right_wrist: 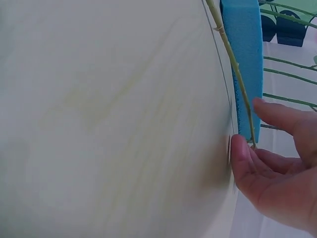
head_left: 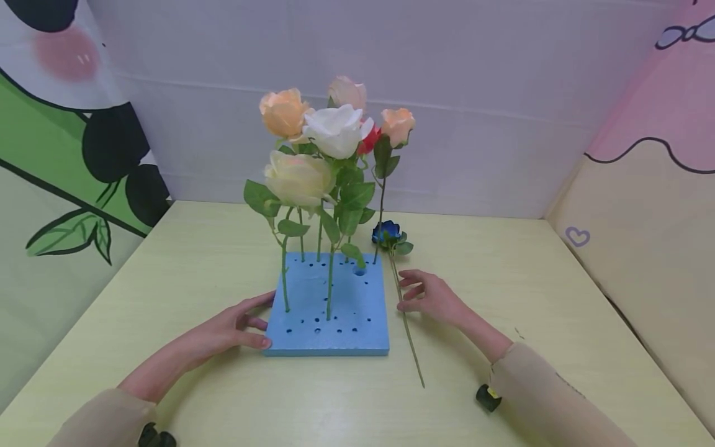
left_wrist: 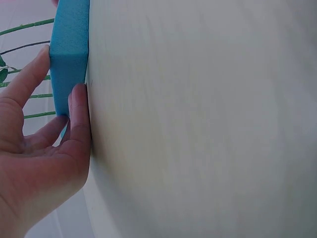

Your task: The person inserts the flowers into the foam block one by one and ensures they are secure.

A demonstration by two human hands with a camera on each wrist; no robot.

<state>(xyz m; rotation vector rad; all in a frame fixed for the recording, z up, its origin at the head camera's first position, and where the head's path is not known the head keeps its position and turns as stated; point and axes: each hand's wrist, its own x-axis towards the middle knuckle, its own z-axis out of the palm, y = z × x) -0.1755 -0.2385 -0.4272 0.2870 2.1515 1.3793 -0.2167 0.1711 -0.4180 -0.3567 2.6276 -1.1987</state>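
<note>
On the counter (head_left: 503,298) we've got the blue foam block (head_left: 335,323) with 6 roses (head_left: 313,155) already standing in its holes. 1 blue rose (head_left: 386,233) lies flat just right of the block, not yet planted. Left hand (head_left: 234,329) braces the block's left edge, fingers relaxed and touching it. Right hand (head_left: 432,298) rests loosely open with fingertips at the blue rose's stem, not gripping.

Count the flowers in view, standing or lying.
7. Six stand in the foam block: two orange, white, cream, pink, red, half hidden. Blue lies on the table.
</note>
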